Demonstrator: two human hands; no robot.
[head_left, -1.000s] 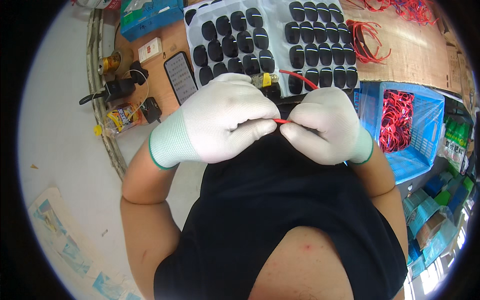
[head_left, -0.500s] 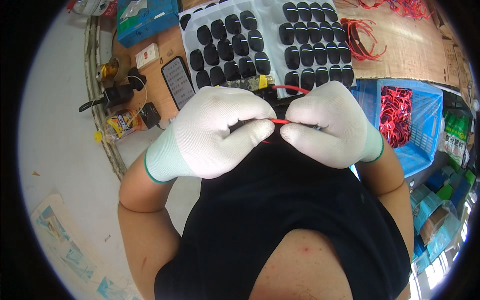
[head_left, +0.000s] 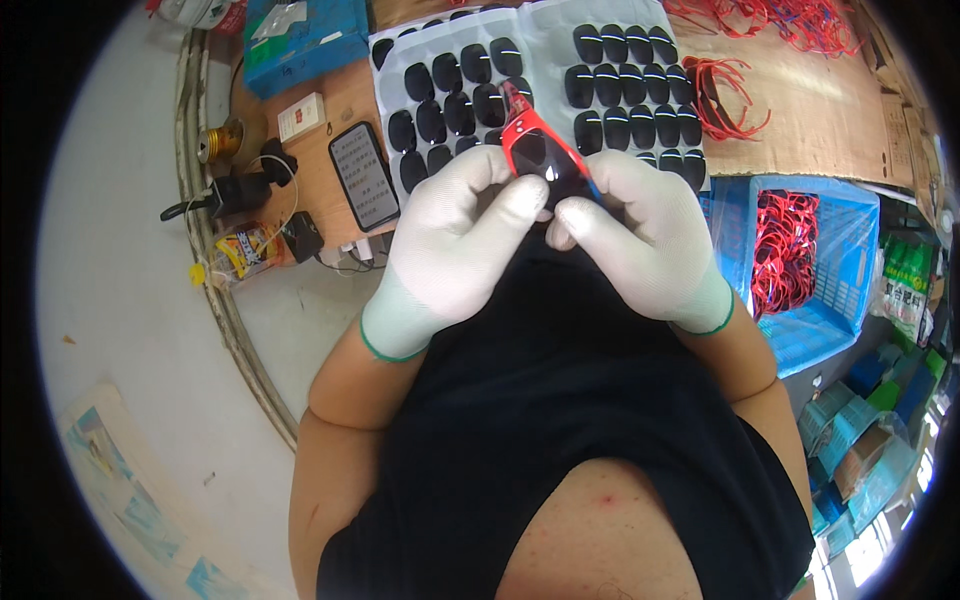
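Note:
In front of my chest, both gloved hands hold a pair of red sunglasses [head_left: 545,158] with dark lenses. My left hand [head_left: 465,230], in a white knit glove, pinches the frame's left side between thumb and fingers. On the other side my right hand [head_left: 645,225], gloved alike, has its thumb and fingers closed on the frame. One end of the glasses points up and away, and a patch of blue shows beside the right fingers. The right part of the glasses is hidden by that hand. Just beyond lies a white sheet [head_left: 548,60] bearing rows of loose dark lenses [head_left: 614,122].
At left on the wooden table are a phone [head_left: 365,178], a small white box [head_left: 301,117], black chargers [head_left: 237,194] and a blue box [head_left: 308,45]. Red frames [head_left: 722,98] lie at the far right. A blue crate [head_left: 850,250] at right holds many red glasses.
The red glasses have turned from edge-on to showing a dark lens, with one end raised away from me. My left hand has moved right and its wrist has turned upward.

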